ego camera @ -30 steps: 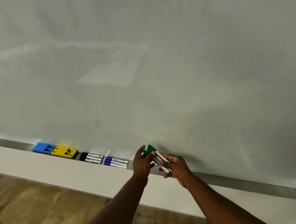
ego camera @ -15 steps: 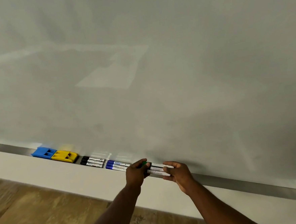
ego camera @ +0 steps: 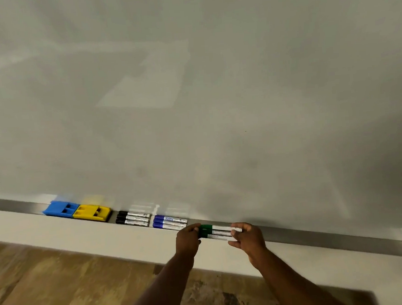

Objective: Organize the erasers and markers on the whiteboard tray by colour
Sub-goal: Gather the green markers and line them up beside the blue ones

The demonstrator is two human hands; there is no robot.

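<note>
Whiteboard surface, pale grey and glossy [ego camera: 214,80], fills the view above a long brushed-metal tray [ego camera: 344,238]. Lined up in the tray are a blue plastic eraser [ego camera: 61,209], a yellow plastic eraser [ego camera: 91,213], black-capped markers [ego camera: 133,219] and blue-capped markers [ego camera: 169,222]. Green-capped markers [ego camera: 215,232] are gripped at the tray by the left hand [ego camera: 187,240] and right hand [ego camera: 247,238].

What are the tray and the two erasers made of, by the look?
Tray: likely brushed metal, aluminium or steel; grey satin sheen with soft highlights. Blue eraser and yellow eraser: probably moulded plastic shells; saturated uniform colour, crisp edges, rectangular recesses on top. Any felt pad underneath is hidden.
</note>
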